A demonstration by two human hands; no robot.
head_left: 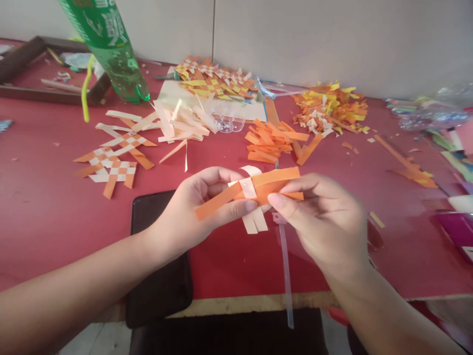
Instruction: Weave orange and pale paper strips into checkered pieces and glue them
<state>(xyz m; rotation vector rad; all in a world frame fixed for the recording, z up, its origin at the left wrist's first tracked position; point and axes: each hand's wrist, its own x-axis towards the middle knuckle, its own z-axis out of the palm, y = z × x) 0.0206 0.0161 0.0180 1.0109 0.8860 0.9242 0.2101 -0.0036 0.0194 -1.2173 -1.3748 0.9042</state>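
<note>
Between my two hands, above the red table, is a small weave of orange and cream paper strips [248,187]. My left hand [207,207] pinches its left part, thumb in front and the other fingers mostly hidden behind. An orange strip end sticks out over that thumb, and cream ends hang below. My right hand [325,212] pinches the right side of the weave between thumb and fingers. Just under the right thumb, a translucent plastic strip [286,266] runs down past the table's edge. Farther off lie loose orange strips [271,140] and loose cream strips [185,121].
Finished-looking woven pieces [118,153] lie at left, with more woven pieces [214,79] at the back. A green bottle [114,54] and a dark frame [37,93] stand back left. A black phone [158,281] overhangs the front edge. Paper scraps [330,108] heap at back right.
</note>
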